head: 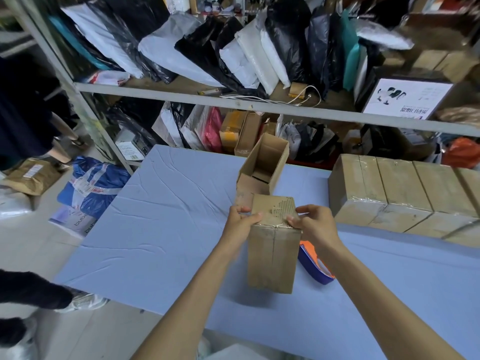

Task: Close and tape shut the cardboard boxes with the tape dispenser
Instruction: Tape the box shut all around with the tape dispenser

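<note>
Head view: a tall cardboard box [272, 258] stands upright near the middle of the blue-covered table [155, 229], its long axis vertical. Whether its base rests flat on the cloth I cannot tell. Both hands are at its upper end. The left hand [240, 222] grips the top left corner, thumb over the folded top flap [274, 207] and fingers curled down the side. The right hand [313, 224] pinches the top right edge, with its fingers narrowly closed on the cardboard. The flap, scuffed and torn on its face, lies down over the opening and looks untaped.

The blue and orange tape dispenser [315, 266] lies on the table just beside the box's right side, under the right forearm, so the right hand is the nearer one to take it. An open box [262, 165] waits just behind, toward the far edge. A row of taped boxes [389, 193] sits along the right edge.
</note>
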